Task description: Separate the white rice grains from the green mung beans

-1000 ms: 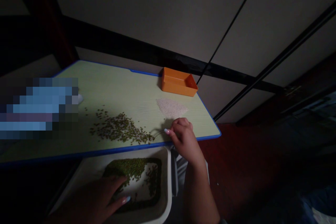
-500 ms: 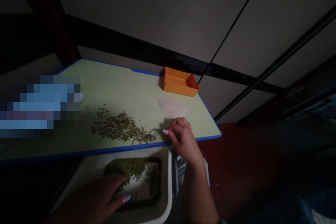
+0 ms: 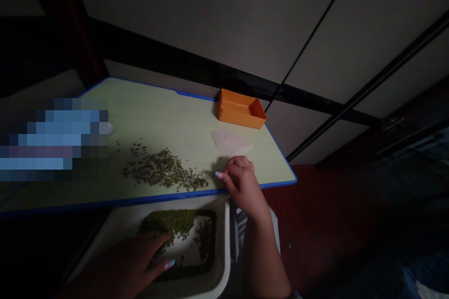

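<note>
My right hand [image 3: 242,182] is closed over the table near its front edge, fingers curled and thumb against them. A thin dark line runs from its fingertips toward the beans; what it holds is too dim to tell. Just left lies a scattered heap of small green beans [image 3: 163,168] mixed with pale grains. Beyond the hand is a small pile of whitish grains [image 3: 229,142]. My left hand [image 3: 140,252] reaches into a white plastic tub [image 3: 223,243], thumb and forefinger apart, beside more green beans [image 3: 175,220]. Its other fingers are lost in shadow.
An orange open box [image 3: 240,110] stands at the back right of the pale table [image 3: 150,107], which has a blue rim. A pixelated blue patch [image 3: 59,135] covers the table's left end. Cabinet panels rise behind; a dark red floor lies at right.
My right hand has shifted very slightly left and away from me. The left hand, tub and piles look the same.
</note>
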Motion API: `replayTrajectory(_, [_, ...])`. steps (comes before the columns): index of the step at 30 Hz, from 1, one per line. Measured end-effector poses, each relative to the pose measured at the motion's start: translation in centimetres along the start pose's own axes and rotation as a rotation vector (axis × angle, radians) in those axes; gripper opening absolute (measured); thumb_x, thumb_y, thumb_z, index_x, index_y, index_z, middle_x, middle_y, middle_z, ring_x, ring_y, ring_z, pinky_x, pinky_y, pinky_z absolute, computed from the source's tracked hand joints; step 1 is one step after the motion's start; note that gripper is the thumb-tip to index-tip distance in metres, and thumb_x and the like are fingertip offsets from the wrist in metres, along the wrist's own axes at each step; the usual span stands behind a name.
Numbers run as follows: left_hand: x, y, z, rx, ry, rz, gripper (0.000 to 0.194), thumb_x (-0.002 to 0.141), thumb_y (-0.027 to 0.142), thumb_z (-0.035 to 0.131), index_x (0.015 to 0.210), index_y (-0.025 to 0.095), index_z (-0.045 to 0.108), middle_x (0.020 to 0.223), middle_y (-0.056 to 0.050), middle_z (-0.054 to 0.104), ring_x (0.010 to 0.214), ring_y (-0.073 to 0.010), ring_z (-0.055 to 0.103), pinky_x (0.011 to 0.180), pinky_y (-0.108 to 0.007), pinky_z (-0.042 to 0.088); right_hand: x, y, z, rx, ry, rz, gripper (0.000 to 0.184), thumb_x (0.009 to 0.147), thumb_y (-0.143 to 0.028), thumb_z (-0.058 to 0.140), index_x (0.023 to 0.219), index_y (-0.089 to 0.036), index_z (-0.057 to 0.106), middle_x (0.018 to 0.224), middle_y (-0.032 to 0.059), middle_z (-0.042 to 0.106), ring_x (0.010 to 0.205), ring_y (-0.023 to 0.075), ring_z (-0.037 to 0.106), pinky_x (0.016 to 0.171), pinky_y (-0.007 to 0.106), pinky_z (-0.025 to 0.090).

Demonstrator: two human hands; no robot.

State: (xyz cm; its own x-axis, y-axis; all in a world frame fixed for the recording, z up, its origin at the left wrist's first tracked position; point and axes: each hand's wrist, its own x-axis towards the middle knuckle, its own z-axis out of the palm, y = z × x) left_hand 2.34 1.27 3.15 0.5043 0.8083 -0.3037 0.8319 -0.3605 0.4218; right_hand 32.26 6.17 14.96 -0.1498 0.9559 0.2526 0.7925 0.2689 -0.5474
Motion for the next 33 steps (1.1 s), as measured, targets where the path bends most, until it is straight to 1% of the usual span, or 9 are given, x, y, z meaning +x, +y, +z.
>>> replayTrajectory(3, [0.1,0.0,0.1,-0.001,-0.010,-0.012,0.053,0.095,0.054,0.064,0.137,0.033,0.088,0.145,-0.009,0.089,0.135,-0.0369,0.084,0.116,-0.044,0.067,-0.1,0.1,0.0,-0.035,0.011,0.003,0.024,0.108,-0.021,0.076,0.085,-0.024,0.071,0.107,0.0072,0.075,0.115,0.0289,0.064,0.102,0.044,0.044])
replayTrajectory(8, [0.2,-0.6,0.9,-0.048,0.055,0.017,0.047,0.093,0.053,0.069,0.131,0.035,0.090,0.138,-0.008,0.092,0.130,-0.0382,0.087,0.112,-0.045,0.069,0.1,0.3,0.1,-0.076,0.037,0.020,0.026,0.108,-0.022,0.076,0.083,-0.024,0.070,0.106,0.0080,0.075,0.113,0.0293,0.064,0.100,0.044,0.042])
replayTrajectory(12, [0.0,-0.9,1.1,-0.076,0.090,0.048,0.042,0.094,0.054,0.070,0.127,0.037,0.090,0.131,-0.005,0.094,0.122,-0.0353,0.089,0.107,-0.041,0.071,0.2,0.2,0.4,-0.046,0.043,0.004,0.025,0.108,-0.020,0.076,0.083,-0.024,0.070,0.105,0.0078,0.075,0.112,0.0293,0.064,0.099,0.044,0.043])
replayTrajectory(16, [-0.1,-0.6,0.8,-0.062,0.081,0.026,0.042,0.093,0.052,0.070,0.126,0.036,0.090,0.130,-0.006,0.094,0.121,-0.0340,0.090,0.104,-0.039,0.071,0.3,-0.1,0.3,-0.017,0.021,-0.006,0.025,0.107,-0.019,0.076,0.083,-0.024,0.070,0.105,0.0072,0.075,0.113,0.0289,0.064,0.100,0.043,0.043])
replayTrajectory(21, [-0.1,-0.3,0.4,-0.039,0.056,0.024,0.047,0.094,0.050,0.068,0.132,0.034,0.090,0.138,-0.007,0.092,0.129,-0.0356,0.087,0.111,-0.042,0.069,0.2,-0.2,0.0,0.013,-0.012,-0.012,0.025,0.107,-0.020,0.076,0.083,-0.024,0.069,0.105,0.0066,0.074,0.114,0.0287,0.064,0.101,0.044,0.043])
replayTrajectory(23, [0.0,-0.1,0.3,-0.028,0.044,0.020,0.048,0.094,0.050,0.067,0.133,0.034,0.089,0.138,-0.008,0.092,0.129,-0.0363,0.087,0.112,-0.043,0.069,0.2,-0.1,0.0,0.031,-0.015,-0.021,0.025,0.108,-0.020,0.076,0.084,-0.024,0.070,0.104,0.0062,0.074,0.114,0.0282,0.064,0.101,0.043,0.043])
replayTrajectory(25, [0.0,0.0,0.2,-0.027,0.031,0.018,0.048,0.094,0.051,0.066,0.132,0.033,0.090,0.138,-0.008,0.092,0.129,-0.0373,0.087,0.110,-0.044,0.070,0.2,0.0,0.0,0.039,-0.013,-0.027,0.026,0.109,-0.021,0.075,0.084,-0.024,0.070,0.104,0.0061,0.074,0.113,0.0279,0.064,0.101,0.043,0.043])
replayTrajectory(33, [0.1,0.2,0.0,-0.025,-0.013,0.004,0.055,0.095,0.052,0.062,0.137,0.029,0.088,0.142,-0.012,0.090,0.131,-0.0397,0.086,0.113,-0.049,0.068,0.3,0.3,0.1,-0.009,0.026,-0.009,0.024,0.108,-0.022,0.077,0.084,-0.024,0.071,0.106,0.0074,0.074,0.112,0.0286,0.062,0.102,0.044,0.042])
